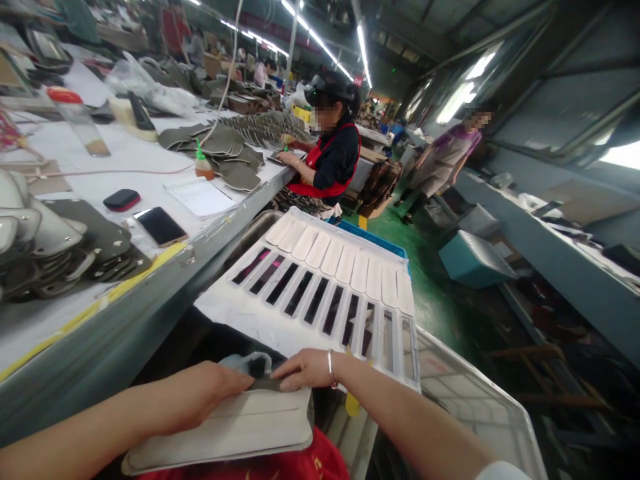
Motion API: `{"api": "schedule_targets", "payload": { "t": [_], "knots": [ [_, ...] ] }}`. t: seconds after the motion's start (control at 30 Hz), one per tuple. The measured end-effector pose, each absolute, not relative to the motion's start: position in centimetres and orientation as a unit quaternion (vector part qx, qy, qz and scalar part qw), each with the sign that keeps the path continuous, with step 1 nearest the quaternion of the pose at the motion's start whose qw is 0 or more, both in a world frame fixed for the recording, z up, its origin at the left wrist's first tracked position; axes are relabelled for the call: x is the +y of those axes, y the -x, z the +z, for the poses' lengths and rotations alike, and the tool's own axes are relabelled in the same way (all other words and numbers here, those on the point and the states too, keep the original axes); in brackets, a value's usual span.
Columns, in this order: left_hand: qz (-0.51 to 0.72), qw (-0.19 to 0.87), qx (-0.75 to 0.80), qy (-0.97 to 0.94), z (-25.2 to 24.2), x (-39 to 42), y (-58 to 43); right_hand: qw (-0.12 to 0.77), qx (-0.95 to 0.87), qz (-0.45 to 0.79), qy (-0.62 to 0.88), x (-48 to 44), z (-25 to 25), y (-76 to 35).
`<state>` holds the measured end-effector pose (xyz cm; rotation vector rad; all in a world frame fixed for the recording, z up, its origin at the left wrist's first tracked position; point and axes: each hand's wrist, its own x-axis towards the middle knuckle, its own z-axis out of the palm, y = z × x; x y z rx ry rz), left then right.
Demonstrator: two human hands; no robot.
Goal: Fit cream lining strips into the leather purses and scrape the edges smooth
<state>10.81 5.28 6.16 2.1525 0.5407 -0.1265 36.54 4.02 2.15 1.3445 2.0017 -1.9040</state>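
Note:
A flat stack of pale grey leather pieces (235, 423) lies on my lap at the bottom of the view. My left hand (207, 393) rests on its far left corner with the fingers pressed down on the top piece. My right hand (305, 369), with a thin bangle at the wrist, pinches the far edge of the same stack, fingers closed on it. Just beyond my hands lies a white slotted template board (240, 303) with several cream strips (345, 263) laid along its far side.
The workbench (125, 313) runs along the left with a phone (160, 225), a black case (121, 199), a glue bottle (203, 163) and piles of grey leather pieces (55, 247). A seated co-worker (330, 157) works further down; another person (445, 157) stands in the aisle. A teal bin (473, 260) sits on the floor.

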Motion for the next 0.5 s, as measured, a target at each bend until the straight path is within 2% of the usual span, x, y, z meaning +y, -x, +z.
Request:
{"api": "schedule_targets", "payload": {
  "t": [0.2, 0.5],
  "knots": [
    [-0.069, 0.31, 0.183, -0.931, 2.6, 4.3, -9.6, 0.065, 0.656, -0.629, -0.412, 4.4, 2.3, -34.2],
    [-0.039, 0.255, 0.187, -0.948, 1.9, 4.5, -5.6, 0.052, 0.709, -0.62, -0.332, 5.7, 2.6, -29.7]
  ]
}}
